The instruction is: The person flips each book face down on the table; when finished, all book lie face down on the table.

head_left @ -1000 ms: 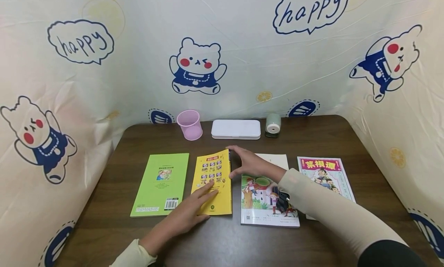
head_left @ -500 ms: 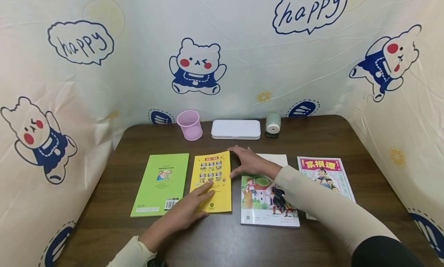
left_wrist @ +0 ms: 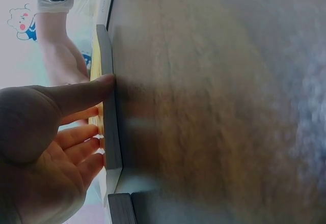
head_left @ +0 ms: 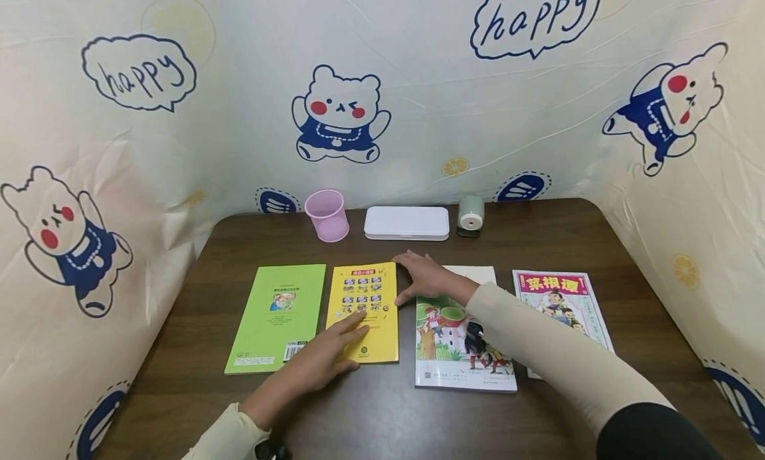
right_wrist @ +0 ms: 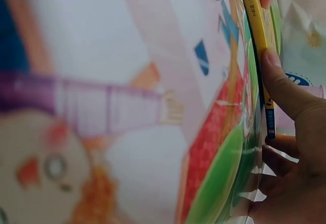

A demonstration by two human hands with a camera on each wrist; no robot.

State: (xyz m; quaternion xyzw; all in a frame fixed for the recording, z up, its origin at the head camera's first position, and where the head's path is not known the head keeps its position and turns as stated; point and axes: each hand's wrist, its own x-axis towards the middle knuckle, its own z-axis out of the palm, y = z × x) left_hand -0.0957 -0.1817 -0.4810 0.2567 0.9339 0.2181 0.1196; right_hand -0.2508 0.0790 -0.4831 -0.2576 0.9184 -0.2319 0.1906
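Note:
A yellow book (head_left: 379,340) lies flat, back cover up, in the middle of the table. My left hand (head_left: 323,355) rests straight fingers on its lower left part. In the left wrist view, the thumb (left_wrist: 84,95) lies against the book's near edge. My right hand (head_left: 425,277) is at the upper right corner, index finger at the top edge. The right wrist view shows its thumb (right_wrist: 275,74) touching the yellow spine (right_wrist: 261,28), with the other fingers spread past the end. To the left lies a green book (head_left: 269,330); to the right, an illustrated book (head_left: 442,374) lies partly under the right forearm.
Farther right is a book with a pink title band (head_left: 552,284), partly covered by the right sleeve. Along the back of the table stand a pink cup (head_left: 329,221), a white case (head_left: 406,222) and a grey-green pencil sharpener (head_left: 471,213). A printed curtain (head_left: 239,148) surrounds the table.
The yellow book has turned slightly straighter, its lower edge shifting away from me and its top left corner to the left. Both hands stay on it; the right forearm has moved a little left.

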